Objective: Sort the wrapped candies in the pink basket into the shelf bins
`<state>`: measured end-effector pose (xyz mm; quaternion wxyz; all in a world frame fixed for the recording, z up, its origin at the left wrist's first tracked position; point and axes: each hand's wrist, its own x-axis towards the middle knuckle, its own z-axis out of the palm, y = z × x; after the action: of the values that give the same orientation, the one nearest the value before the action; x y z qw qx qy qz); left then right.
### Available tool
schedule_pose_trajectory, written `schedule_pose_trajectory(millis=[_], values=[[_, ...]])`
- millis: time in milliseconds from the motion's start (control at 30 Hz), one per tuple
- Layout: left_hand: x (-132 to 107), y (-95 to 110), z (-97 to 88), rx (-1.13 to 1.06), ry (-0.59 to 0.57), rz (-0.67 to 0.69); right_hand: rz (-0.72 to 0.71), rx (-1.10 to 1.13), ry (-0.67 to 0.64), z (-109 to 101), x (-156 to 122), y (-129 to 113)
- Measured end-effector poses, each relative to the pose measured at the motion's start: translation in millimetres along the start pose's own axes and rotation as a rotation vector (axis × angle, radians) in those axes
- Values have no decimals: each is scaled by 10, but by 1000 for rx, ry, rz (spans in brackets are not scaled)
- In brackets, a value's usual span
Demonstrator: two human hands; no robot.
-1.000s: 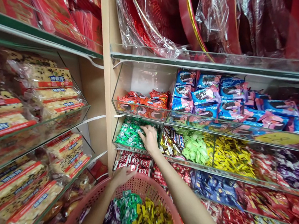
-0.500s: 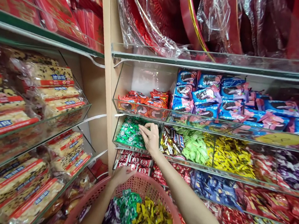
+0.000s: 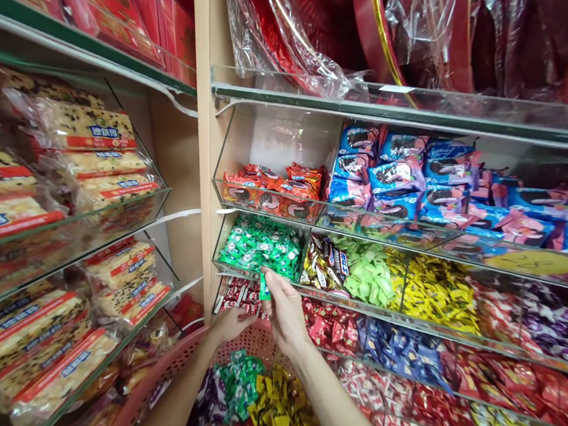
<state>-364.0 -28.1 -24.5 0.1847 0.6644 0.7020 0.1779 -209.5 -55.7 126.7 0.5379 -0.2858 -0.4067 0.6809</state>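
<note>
A small green-wrapped candy (image 3: 263,286) is pinched between the thumb and fingers of my right hand (image 3: 288,312), just in front of the shelf edge. Behind it, a glass bin (image 3: 238,274) holds a heap of matching green candies (image 3: 261,244). My left hand (image 3: 230,325) rests near the far rim of a pink perforated basket (image 3: 246,337), fingers loosely stretched and holding nothing visible. Inside the basket lie green candies (image 3: 237,384), yellow candies (image 3: 283,407) and purple candies (image 3: 210,403). My forearms cover parts of the basket.
Right of the green bin are chocolate bars (image 3: 329,264), pale green candies (image 3: 371,272) and yellow-wrapped candies (image 3: 437,295). Blue snack packs (image 3: 398,174) fill the shelf above. Packaged puffed-rice cakes (image 3: 95,131) line the left shelves. A wooden upright (image 3: 201,165) divides the two units.
My right hand has come down and back from the green candy bin, now with one green candy in its fingers. My left hand has stayed by the basket rim.
</note>
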Motion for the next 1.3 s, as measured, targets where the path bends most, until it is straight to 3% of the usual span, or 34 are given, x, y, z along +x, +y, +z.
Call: schedule_pose_trajectory(millis=[167, 400, 533, 667, 767, 967, 1133, 1300], values=[[-11, 32, -37, 0, -14, -19, 53, -128, -154, -238, -19, 125], [-4, 9, -2, 52, 12, -36, 23, -620, -383, -746, -43, 575], [-3, 8, 1, 58, 36, -1, -44, -829, -377, -874, -50, 772], [4, 4, -10, 43, 5, -12, -226, -1076, -319, -736, 3, 574], [10, -7, -3, 35, 7, -2, -384, -1155, -384, -497, 124, 216], [-1, 0, -6, 75, 29, -14, -687, -1449, -332, -17, 569, -405], [-18, 16, -31, 81, 24, -26, -676, -1823, -202, 122, 907, -426], [-9, 14, -33, 88, 23, -24, -644, -1860, -157, 98, 1025, -320]])
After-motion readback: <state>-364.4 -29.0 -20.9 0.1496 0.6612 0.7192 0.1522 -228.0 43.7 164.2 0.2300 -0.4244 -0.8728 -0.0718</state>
